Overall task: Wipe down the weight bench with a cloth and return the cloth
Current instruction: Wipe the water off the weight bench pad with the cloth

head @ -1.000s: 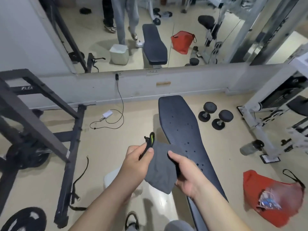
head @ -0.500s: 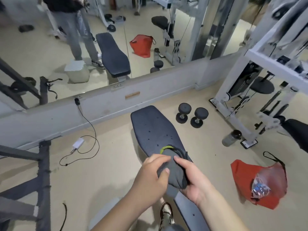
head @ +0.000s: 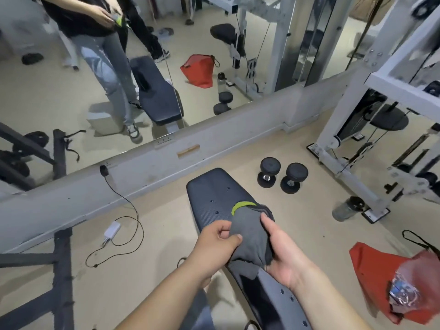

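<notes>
Both hands hold a grey cloth [head: 250, 236] above the bench [head: 214, 194], over the middle of its dark pad. The left hand [head: 217, 244] is closed, its thumb and fingers pinching the cloth's left edge. The right hand [head: 283, 256] is half curled, palm turned up, with the thumb laid along the cloth's right side and the fingers cupped beneath the bundle. The cloth is bunched between the two hands, a frayed corner hanging down below them and a yellow-green loop [head: 241, 206] showing at its far end. Whether the cloth touches the pad cannot be told.

The bench runs from the bottom of the view away toward the wall [head: 142, 172], its rounded far end stopping short of the wall's base. Small holes dot the pad.

On the floor [head: 166, 234] right of the bench's far end stand two dumbbells [head: 282, 176], side by side. Farther right a bottle [head: 347, 208] lies next to the foot of a white machine frame [head: 345, 129]. A red bag [head: 381, 277] lies at the lower right with a clear packet on it. Left of the bench a white charger [head: 112, 231] lies on the floor, its black cable looping up to a wall plug. A black rack [head: 62, 258] fills the lower left.

A mirror [head: 59, 91] above the low wall reflects the bench, a red bag and a standing person.
</notes>
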A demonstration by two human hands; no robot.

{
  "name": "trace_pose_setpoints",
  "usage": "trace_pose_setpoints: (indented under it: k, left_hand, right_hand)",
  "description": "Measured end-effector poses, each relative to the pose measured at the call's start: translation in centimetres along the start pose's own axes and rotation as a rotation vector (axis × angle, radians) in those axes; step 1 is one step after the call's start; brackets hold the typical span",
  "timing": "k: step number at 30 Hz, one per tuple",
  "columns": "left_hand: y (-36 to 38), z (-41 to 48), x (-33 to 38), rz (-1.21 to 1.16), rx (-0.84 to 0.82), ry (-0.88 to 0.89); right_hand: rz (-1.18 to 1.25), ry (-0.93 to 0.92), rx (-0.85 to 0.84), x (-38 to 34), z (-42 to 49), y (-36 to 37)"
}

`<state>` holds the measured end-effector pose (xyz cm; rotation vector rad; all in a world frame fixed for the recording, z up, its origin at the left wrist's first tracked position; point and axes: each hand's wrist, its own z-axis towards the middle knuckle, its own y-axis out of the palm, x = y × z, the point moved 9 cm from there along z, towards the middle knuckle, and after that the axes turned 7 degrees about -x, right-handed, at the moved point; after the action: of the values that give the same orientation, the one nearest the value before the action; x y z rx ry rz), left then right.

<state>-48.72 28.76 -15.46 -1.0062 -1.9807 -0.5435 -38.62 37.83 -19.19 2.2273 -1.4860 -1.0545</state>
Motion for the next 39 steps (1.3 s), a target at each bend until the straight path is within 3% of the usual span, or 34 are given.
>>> trace_pose_setpoints:
  k: [8,14,17,21,26,33,39]
  left_hand:
    - [-9.6,12.4,2.5,0.132,-0.103,-0.043]
    - [-17.6,24.7,4.0,0.482,-0.097,-0.017]
    - [-18.9,30.6,2.4,0.630,-0.224,0.008]
    - [-21.2,36.4,-2.2,0.628,-0.227,-0.016]
    - [-22.2,46.2,-11.0,0.824,-0.254,-0.013]
    - [-22.3,56.8,-19.0,1.160,-0.090,0.105]
    - [-21.6,59.5,-20.6,1.283,0.234,0.382]
  right_hand:
    - [-0.124,0.041,0.183,-2.4,12.2,3.6]
    - [-0.101,-0.033,0.410,-5.0,24.6,5.9]
    - [-0.104,-0.146,0.576,-7.0,29.9,2.3]
    - [-0.327,-0.227,0.819,-9.5,33.8,-2.0]
    - [-0.788,-0.306,0.953,-12.0,42.5,-8.9]
    - [-1.541,-0.419,1.021,-12.6,54.6,-13.4]
    - [-1.484,-0.665,0.887,-11.9,57.7,-16.2]
